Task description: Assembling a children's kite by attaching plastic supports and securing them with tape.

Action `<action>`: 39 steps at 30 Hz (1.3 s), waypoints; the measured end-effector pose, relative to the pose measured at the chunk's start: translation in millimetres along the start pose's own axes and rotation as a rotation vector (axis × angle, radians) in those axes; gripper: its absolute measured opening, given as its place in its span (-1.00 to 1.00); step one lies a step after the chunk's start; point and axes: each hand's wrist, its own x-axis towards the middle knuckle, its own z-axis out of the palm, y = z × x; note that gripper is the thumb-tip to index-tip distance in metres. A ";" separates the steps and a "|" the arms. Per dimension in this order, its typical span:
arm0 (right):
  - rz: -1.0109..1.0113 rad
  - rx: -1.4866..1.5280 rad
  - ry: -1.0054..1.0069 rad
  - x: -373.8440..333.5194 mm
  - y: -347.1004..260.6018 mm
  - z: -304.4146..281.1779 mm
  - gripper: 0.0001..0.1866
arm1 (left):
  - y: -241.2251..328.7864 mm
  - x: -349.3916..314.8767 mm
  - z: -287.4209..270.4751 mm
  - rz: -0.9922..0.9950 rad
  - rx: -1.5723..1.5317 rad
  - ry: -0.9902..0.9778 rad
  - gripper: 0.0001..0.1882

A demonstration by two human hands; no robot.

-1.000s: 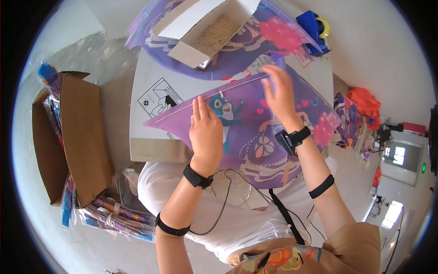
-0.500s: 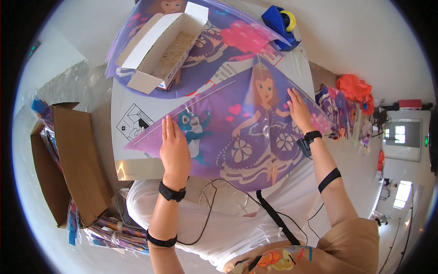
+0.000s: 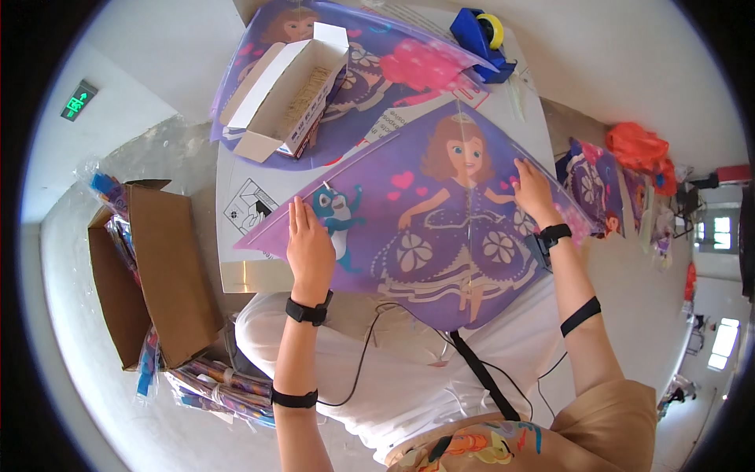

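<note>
And the right hand [image 3: 536,193] has travelled: a second ago it was up across the top of the kite [image 3: 429,236], hiding the printed face, and now it's down at the kite's upper right edge, the whole figure in plain view! Half a second ago its fingers were straight; now they're bent at that edge, and whether they pinch it I cannot tell. The left hand [image 3: 311,252] has stayed put at the kite's upper left edge, palm down, fingers straight and side by side, clamped on nothing, tips just by the pale rod [image 3: 358,161] that runs along there.

The kite itself lies spread on the tabletop [image 3: 240,181], top corner pointing away from the person, bottom corner hanging past the near edge over the white trousers [image 3: 417,370].

Round the kite we go! Beyond its upper left edge lies the other kite [image 3: 417,67], purple too, with a white box [image 3: 267,94] on it holding thin tan pieces. Beyond the top corner, a little right, stands the blue dispenser [image 3: 470,39] with its yellow roll [image 3: 491,30]. Well left of the kite is a brown carton [image 3: 177,271], wrapped bundles [image 3: 220,385] beside it; off to the kite's right, a red bag [image 3: 637,145].
</note>
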 end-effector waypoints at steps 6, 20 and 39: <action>-0.221 0.318 0.265 9.9 -74.5 -19.9 -0.43 | -3.2 -2.4 -4.6 -0.015 -0.053 -0.017 -0.36; -0.582 0.502 0.096 -4.9 -216.8 -22.2 -0.48 | 6.9 -11.3 -6.0 0.020 -0.169 0.056 -0.31; -0.775 0.476 0.076 12.4 -304.3 -3.9 -0.39 | 5.7 -18.5 5.7 -0.155 -0.120 0.140 -0.10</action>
